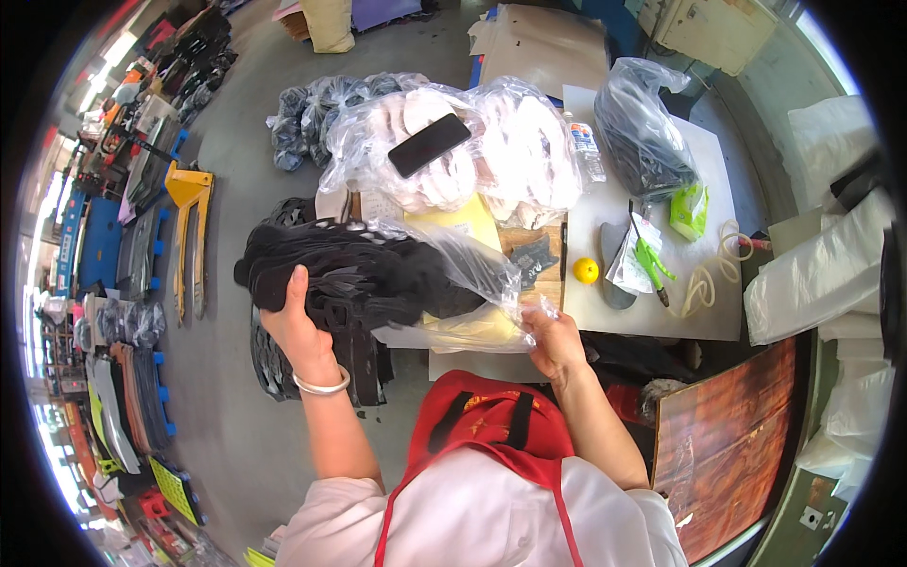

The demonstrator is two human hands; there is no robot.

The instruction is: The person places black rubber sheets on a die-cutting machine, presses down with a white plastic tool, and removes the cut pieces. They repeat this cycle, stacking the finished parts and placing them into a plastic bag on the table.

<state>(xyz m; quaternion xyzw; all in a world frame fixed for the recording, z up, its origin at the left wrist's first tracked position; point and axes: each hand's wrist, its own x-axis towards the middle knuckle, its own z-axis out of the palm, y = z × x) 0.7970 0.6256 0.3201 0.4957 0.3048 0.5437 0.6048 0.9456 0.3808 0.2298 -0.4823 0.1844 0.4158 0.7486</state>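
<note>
A thick bundle of black, flat cut pieces lies across the near edge of the work table, its right part inside a clear plastic bag. My left hand grips the bundle's left end, thumb on top and the other fingers hidden beneath. The bag's gathered right end is pinched in my right hand. More black pieces hang below the bundle. Beyond it, clear bags full of white pieces carry a black phone on top. A yellow sheet shows under the bundle.
On the white tabletop at right are a yellow ball-like thing, green-handled scissors, a water bottle, a green packet and a bag of dark items. A yellow pallet jack stands on the floor at left.
</note>
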